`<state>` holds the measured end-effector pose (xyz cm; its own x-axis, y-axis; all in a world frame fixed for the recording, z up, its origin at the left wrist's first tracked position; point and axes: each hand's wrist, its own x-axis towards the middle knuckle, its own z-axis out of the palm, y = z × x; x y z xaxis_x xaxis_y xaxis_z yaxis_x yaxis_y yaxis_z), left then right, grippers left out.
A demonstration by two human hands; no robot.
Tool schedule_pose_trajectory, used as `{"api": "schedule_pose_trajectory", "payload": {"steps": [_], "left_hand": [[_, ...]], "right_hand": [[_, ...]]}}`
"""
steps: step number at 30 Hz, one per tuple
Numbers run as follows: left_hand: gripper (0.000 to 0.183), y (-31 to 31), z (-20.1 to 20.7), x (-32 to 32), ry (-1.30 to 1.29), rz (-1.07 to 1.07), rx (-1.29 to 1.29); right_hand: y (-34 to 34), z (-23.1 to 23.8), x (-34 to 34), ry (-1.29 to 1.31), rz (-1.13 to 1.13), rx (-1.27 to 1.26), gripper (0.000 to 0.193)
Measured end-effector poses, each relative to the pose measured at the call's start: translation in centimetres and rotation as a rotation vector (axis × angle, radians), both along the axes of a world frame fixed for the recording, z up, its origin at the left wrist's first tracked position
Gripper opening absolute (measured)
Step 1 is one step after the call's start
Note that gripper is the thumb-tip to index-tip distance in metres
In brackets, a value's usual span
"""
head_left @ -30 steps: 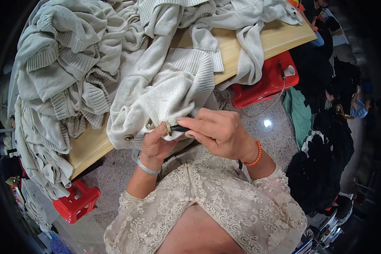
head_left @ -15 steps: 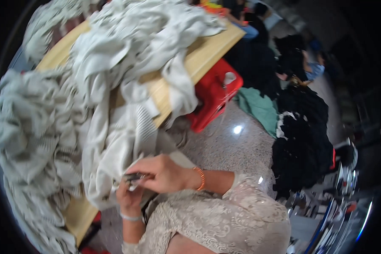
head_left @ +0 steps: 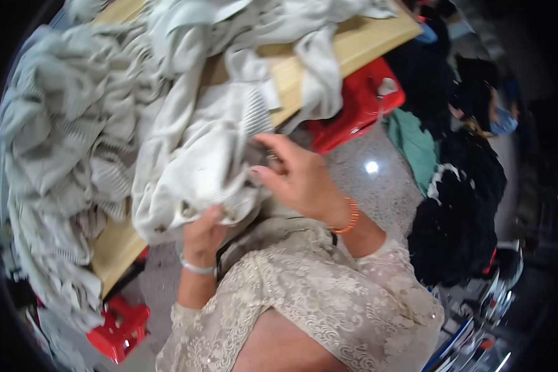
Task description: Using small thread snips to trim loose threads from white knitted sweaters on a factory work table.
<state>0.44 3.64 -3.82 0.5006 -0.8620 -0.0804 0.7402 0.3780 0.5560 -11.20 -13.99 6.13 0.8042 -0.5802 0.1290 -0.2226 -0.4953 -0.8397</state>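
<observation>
A white knit garment (head_left: 195,158) with a ribbed band and small dark round spots like buttons lies over the table's near edge and hangs toward my lap. My left hand (head_left: 204,239) is closed on its lower edge, thumb on top. Just right of the ribbed band, my right hand (head_left: 301,180) is raised, thumb and forefinger curved apart at the tips. A small dark metal tool (head_left: 275,162) shows within its curled fingers, blurred and partly hidden, so its kind is unclear.
More white knit garments (head_left: 62,136) are heaped on the wooden table (head_left: 378,40). Red plastic stools (head_left: 369,102) stand beside and under it. On the floor at right lie a green cloth (head_left: 412,146) and black garments (head_left: 456,217), with people beyond.
My hands were together around the small metal tool; now they are apart. The right has moved up and right with it, and the left has taken the garment's edge. The view has shifted.
</observation>
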Motion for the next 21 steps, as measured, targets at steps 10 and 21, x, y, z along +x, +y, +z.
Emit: {"api": "schedule_pose_trajectory", "payload": {"steps": [10, 21], "left_hand": [[0.064, -1.7, 1.9, -0.4, -0.028, 0.022, 0.123], [0.059, -0.9, 0.9, -0.2, 0.073, -0.019, 0.075]], "right_hand": [[-0.6, -1.0, -1.7, -0.081, 0.247, 0.089, 0.036], [0.8, -0.8, -1.8, -0.159, 0.33, -0.185, 0.038]]}}
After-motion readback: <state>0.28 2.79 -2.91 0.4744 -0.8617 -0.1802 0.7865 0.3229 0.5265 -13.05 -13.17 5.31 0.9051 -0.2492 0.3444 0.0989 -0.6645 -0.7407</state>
